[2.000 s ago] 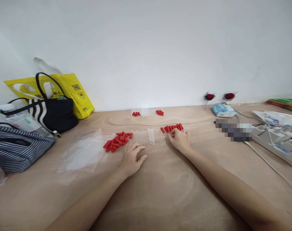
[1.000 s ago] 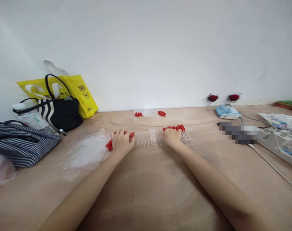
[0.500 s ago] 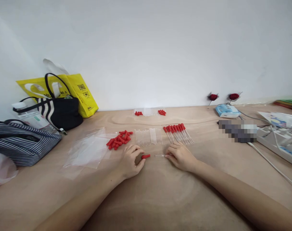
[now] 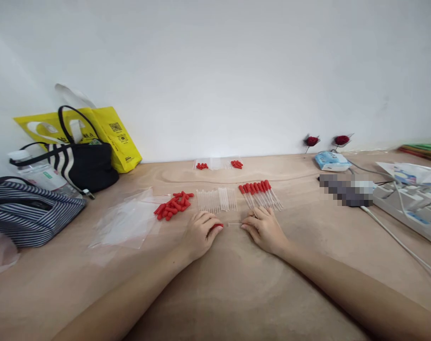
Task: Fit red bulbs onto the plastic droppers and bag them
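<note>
Pinching red rubber bulb [image 4: 218,225], left hand [image 4: 200,232] | right hand [image 4: 265,230] grips clear pipette tube [image 4: 234,224], ends facing, just apart | both well in from worktop [image 4: 215,289]'s back edge, loose tube row [image 4: 222,200] lying nearer that edge | red-bulbed pipettes [image 4: 260,188] beyond right hand

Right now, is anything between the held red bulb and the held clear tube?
Nothing visible: an open gap separates the red bulb in the left hand from the clear tube in the right hand.

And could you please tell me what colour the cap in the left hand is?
The cap in the left hand is red, seen in the head view.
</note>
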Available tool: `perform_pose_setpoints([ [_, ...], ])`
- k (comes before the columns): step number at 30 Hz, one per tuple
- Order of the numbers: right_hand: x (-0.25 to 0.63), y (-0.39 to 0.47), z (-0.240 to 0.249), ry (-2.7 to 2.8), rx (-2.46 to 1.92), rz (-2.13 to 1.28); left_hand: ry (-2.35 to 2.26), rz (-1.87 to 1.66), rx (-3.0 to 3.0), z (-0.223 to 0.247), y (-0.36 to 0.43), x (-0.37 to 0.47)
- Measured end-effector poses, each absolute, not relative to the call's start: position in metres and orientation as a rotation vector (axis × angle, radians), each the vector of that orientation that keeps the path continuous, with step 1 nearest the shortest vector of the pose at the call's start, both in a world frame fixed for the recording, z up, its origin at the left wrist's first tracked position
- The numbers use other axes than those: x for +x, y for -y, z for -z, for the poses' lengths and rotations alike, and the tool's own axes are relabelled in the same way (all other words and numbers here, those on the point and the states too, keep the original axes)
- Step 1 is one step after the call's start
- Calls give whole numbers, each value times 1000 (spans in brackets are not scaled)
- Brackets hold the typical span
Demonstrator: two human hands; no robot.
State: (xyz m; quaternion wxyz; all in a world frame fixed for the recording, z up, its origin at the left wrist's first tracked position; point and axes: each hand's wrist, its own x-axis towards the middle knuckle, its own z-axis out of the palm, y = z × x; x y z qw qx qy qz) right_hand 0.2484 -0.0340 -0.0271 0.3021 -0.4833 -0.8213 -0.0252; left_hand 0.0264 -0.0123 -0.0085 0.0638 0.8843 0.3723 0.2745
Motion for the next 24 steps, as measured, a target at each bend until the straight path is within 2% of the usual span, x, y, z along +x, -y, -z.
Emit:
perform_pose_setpoints([
  [7, 241, 42, 19, 2127, -1280, -35, -1121, -760, 2584, 8, 12, 30],
  [15, 234, 44, 21, 2107, -1252, -4, -1087, -765, 2581, 9, 11, 26],
  [24, 225, 49, 20, 2095, -1146, -24, -1103, -874, 2544, 10, 12, 28],
])
